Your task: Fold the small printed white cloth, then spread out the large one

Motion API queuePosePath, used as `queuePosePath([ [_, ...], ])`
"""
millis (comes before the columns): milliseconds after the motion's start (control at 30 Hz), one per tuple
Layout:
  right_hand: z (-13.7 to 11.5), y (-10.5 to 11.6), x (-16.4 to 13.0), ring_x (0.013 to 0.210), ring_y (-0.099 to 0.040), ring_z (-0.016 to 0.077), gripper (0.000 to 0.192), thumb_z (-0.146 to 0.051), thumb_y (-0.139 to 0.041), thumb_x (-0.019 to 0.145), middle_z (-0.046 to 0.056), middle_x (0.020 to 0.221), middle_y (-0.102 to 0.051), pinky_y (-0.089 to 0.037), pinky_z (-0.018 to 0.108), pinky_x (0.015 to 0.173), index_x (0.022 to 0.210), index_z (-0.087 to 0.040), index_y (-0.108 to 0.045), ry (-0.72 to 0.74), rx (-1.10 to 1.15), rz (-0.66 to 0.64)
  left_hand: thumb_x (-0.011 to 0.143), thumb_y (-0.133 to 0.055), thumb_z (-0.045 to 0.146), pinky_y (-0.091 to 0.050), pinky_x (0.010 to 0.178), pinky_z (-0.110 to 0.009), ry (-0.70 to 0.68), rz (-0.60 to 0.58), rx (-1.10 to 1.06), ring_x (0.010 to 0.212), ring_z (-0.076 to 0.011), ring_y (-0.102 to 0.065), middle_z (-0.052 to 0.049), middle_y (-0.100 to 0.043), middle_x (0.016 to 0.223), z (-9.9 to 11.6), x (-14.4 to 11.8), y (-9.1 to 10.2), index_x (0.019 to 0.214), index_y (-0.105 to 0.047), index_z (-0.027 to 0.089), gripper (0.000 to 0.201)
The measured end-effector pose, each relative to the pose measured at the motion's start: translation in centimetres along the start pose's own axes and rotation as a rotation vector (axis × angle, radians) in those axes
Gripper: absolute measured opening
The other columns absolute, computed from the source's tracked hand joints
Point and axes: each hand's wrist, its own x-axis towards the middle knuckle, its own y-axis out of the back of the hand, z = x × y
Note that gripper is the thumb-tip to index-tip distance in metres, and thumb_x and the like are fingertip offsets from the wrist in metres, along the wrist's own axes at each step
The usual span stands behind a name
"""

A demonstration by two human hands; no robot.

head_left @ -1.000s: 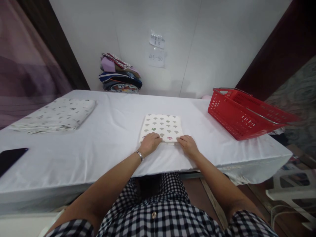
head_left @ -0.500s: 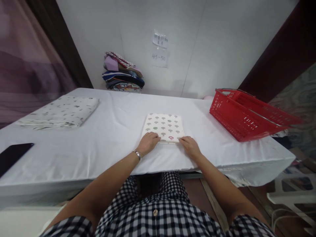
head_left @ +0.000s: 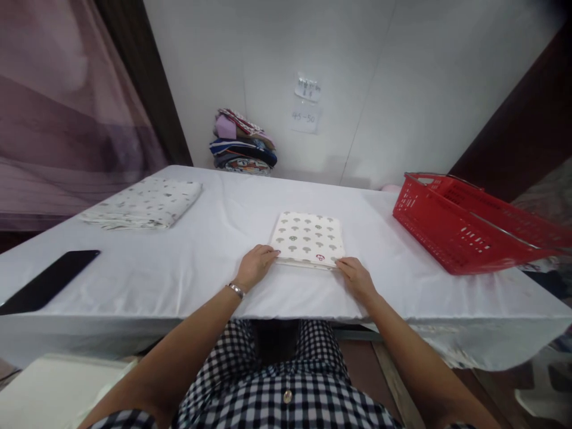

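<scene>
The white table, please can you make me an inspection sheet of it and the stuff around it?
Surface: white-covered table, cover slightly wrinkled.
Things at the hands: mushroom-print cloth, folded, lying flat.
Clutter: second folded cloth and flat black object at left; red basket at right.
Hands: left hand touches the mushroom-print cloth's near left corner, right hand its near right; grip unclear.
Cables: thin dark line at lower left, perhaps a cable.
Surroundings: wall with paper notes; fabric stack beyond the table; purple curtain at left.
</scene>
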Motion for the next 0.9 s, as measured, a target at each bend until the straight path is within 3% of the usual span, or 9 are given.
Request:
queuePosePath([
  [267,-0.3,0.2,-0.2,0.099,-0.058,0.0239,0.029,-0.026,-0.044,0.093,0.009,0.104,-0.065,-0.053,0.042,0.086,0.11,-0.025,-0.068,-0.072,0.025,-0.007,0.089,-0.049,0.033,-0.05,0.078,-0.025,0.241,-0.001,-0.196,0.09,-0.0149,-0.061,-0.002,-0.066,0.1,-0.4,-0.8,0.3,0.1,-0.068,0.024,0.024],
  [467,0.0,0.2,-0.2,0.098,-0.059,0.0232,0.028,-0.025,-0.045,0.092,0.009,0.104,-0.066,-0.053,0.041,0.086,0.105,-0.024,-0.07,-0.086,0.009,-0.021,0.089,-0.046,0.03,-0.051,0.077,-0.027,0.261,-0.06,-0.23,0.088,-0.0155,-0.062,-0.002,-0.067,0.095,-0.5,-0.8,0.4,0.096,-0.069,0.024,0.025],
  [567,-0.2,0.6,0.3,0.096,-0.061,0.0235,0.027,-0.023,-0.046,0.091,0.009,0.102,-0.067,-0.053,0.041,0.084,0.102,-0.022,-0.07,-0.084,-0.018,-0.051,0.086,-0.051,0.03,-0.052,0.081,-0.03,0.283,0.021,-0.253,0.092,-0.0163,-0.062,-0.003,-0.067,0.1,-0.1,-0.8,0.3,0.096,-0.069,0.022,0.021],
  [700,-2.0,0.0,2.7,0.106,-0.058,0.0243,0.028,-0.022,-0.044,0.091,0.01,0.112,-0.065,-0.047,0.044,0.092,0.108,-0.02,-0.067,-0.03,-0.028,-0.001,0.088,-0.049,0.032,-0.047,0.096,-0.039,0.18,0.132,-0.243,0.111,-0.0195,-0.056,-0.007,-0.063,0.118,1.4,1.2,-0.4,0.111,-0.064,0.021,0.029],
  [800,-3.5,-1.5,5.0,0.123,-0.048,0.0259,0.032,-0.027,-0.043,0.093,0.012,0.129,-0.057,-0.04,0.046,0.099,0.119,-0.02,-0.06,-0.034,-0.03,-0.046,0.091,-0.048,0.033,-0.041,0.102,-0.045,0.064,0.062,-0.157,0.123,-0.023,-0.047,-0.009,-0.055,0.131,2.1,3.7,-1.3,0.118,-0.059,0.021,0.032],
  [900,-3.9,-2.8,6.4,0.13,-0.04,0.0293,0.038,-0.037,-0.044,0.093,0.014,0.137,-0.049,-0.035,0.05,0.101,0.126,-0.021,-0.053,-0.15,-0.082,-0.223,0.09,-0.049,0.037,-0.041,0.101,-0.047,0.048,-0.07,-0.046,0.128,-0.0261,-0.042,-0.012,-0.051,0.134,1.6,5.1,-2.7,0.117,-0.057,0.019,0.034],
])
